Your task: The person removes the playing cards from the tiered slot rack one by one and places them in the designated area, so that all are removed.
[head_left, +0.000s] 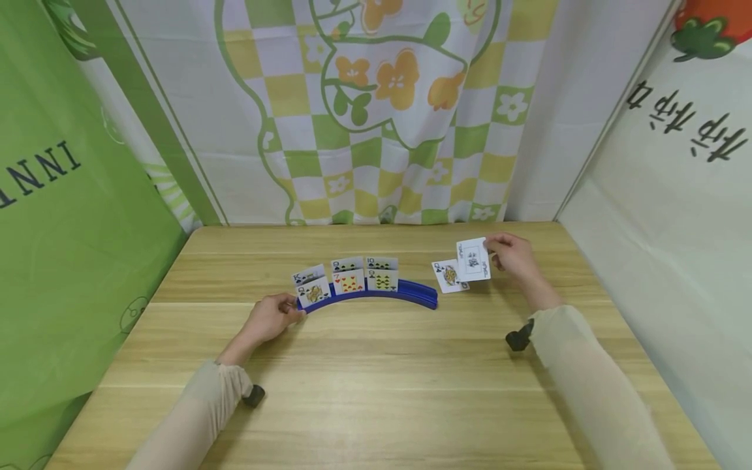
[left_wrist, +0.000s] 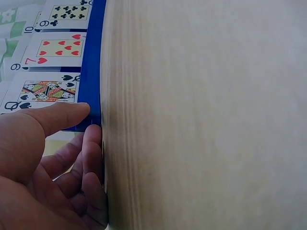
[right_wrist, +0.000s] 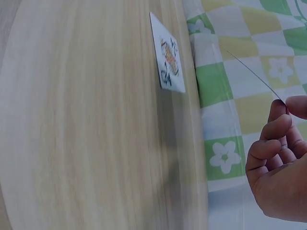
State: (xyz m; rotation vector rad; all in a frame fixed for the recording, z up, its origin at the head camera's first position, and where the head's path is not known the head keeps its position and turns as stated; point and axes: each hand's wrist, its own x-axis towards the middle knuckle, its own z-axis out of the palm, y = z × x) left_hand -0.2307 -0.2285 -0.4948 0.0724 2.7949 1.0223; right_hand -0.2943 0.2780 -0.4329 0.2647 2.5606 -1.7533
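Note:
A curved blue card holder (head_left: 420,294) stands on the table with cards upright in two rows. Its front row shows a queen of spades (left_wrist: 45,93), a seven of hearts (left_wrist: 57,49) and a nine of clubs (left_wrist: 69,13); a king and two other cards show behind them. My left hand (head_left: 272,318) grips the holder's left end, thumb on its front. To the right, my right hand (head_left: 512,258) pinches a joker card (head_left: 472,261) by its edge. A queen card (head_left: 448,277) lies at the holder's right, partly hidden by the joker in the head view.
The wooden table (head_left: 376,391) ends at the back against a checked, flowered curtain (head_left: 382,163). A green cloth (head_left: 88,261) hangs on the left and a white one (head_left: 658,261) on the right. Both wrists carry small black devices.

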